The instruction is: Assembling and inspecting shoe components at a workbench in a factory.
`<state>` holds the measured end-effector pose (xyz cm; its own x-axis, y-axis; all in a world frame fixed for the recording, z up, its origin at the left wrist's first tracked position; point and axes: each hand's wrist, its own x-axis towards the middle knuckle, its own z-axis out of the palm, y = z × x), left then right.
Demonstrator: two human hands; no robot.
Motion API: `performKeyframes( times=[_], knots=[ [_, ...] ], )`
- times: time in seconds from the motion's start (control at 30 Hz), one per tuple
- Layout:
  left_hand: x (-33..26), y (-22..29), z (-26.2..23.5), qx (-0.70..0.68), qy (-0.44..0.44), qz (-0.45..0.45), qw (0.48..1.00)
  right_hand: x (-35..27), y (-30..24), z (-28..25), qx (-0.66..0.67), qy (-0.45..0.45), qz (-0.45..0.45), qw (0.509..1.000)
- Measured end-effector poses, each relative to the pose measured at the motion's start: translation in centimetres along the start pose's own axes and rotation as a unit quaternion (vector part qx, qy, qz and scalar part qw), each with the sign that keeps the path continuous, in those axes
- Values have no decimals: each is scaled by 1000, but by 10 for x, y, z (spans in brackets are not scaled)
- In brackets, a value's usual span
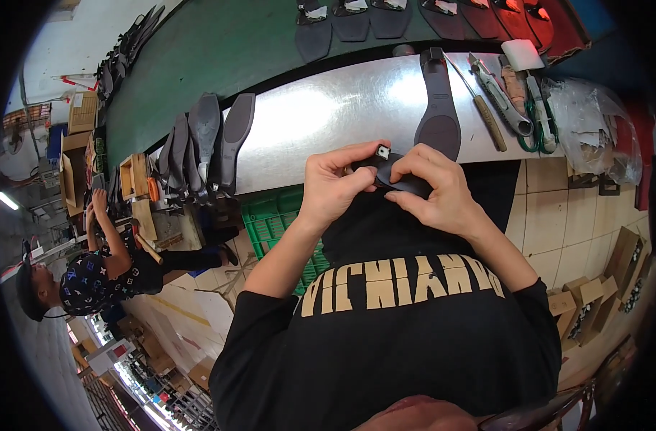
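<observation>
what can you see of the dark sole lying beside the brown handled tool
The dark sole looks rubbery or plastic, with a narrow waist, a broad rounded near end bearing an oval outline, and a black block at its far end. It lies on the metal table, left of the tool; whether the right hand touches it is unclear.

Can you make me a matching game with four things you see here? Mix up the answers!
1. shoe piece
2. crate
3. plastic bag
4. wooden-handled tool

A. see-through
B. lying on the metal tabletop
C. between the left hand and right hand
D. green

Pairs: 1-C, 2-D, 3-A, 4-B
</observation>
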<state>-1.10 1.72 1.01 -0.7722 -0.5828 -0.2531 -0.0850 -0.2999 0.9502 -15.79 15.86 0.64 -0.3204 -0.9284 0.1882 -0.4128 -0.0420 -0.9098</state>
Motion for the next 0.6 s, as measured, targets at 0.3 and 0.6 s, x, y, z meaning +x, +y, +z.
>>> performKeyframes(
  times=[0.3,0.6],
  knots=[
    [7,10,-9,-86,-13,-139,986,-4,1,7,-58,67,-72,993],
    [8,10,-3,-112,10,-117,987,-7,1,9,-47,57,-90,993]
  ],
)
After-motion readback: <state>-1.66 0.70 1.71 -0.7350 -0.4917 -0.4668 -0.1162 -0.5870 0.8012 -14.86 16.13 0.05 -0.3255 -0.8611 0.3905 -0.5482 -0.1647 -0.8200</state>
